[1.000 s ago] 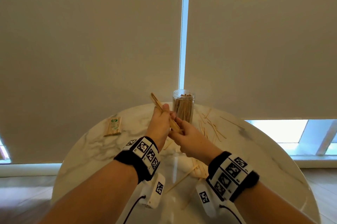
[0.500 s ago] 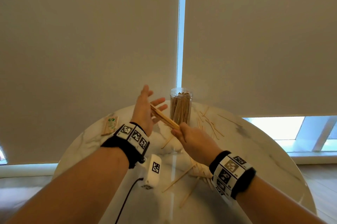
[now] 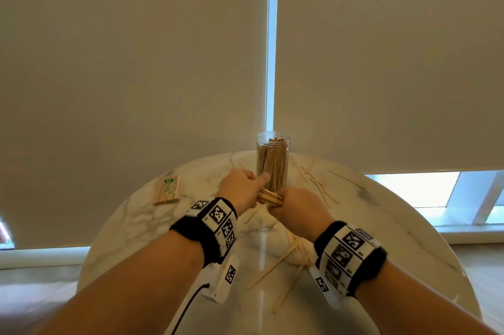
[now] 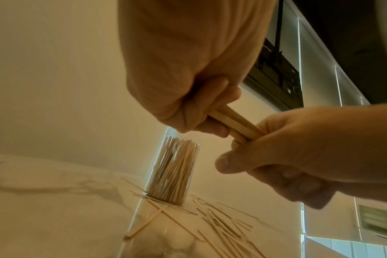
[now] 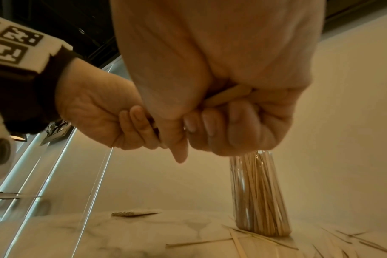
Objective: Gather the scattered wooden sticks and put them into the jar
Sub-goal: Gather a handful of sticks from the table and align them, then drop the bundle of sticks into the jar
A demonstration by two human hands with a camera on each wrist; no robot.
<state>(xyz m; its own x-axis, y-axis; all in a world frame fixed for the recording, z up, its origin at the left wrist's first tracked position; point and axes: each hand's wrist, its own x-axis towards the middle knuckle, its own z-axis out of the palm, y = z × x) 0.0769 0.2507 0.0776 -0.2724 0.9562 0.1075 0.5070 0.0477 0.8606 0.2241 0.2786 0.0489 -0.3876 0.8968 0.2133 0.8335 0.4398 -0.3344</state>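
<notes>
A clear jar [image 3: 272, 160] packed with upright wooden sticks stands at the far middle of the round marble table [image 3: 141, 225]. Just in front of it, above the table, both hands grip one bundle of sticks [image 3: 269, 197] lying crosswise. My left hand [image 3: 241, 190] curls round its left end, thumb pointing at the jar. My right hand [image 3: 296, 209] curls round its right end. The left wrist view shows the bundle [image 4: 236, 122] between both fists and the jar [image 4: 172, 171] beyond. In the right wrist view the bundle [image 5: 225, 96] sits inside my fist, jar [image 5: 259, 195] behind.
Loose sticks [image 3: 319, 187] lie scattered right of the jar, and more loose sticks [image 3: 283, 266] lie near the table's front under my right wrist. A packet of sticks [image 3: 167, 189] rests at the table's left. Window blinds hang close behind the table.
My left hand, open beside the bundle half a second ago, has closed round its left end. The bundle has come down to lie level in front of the jar.
</notes>
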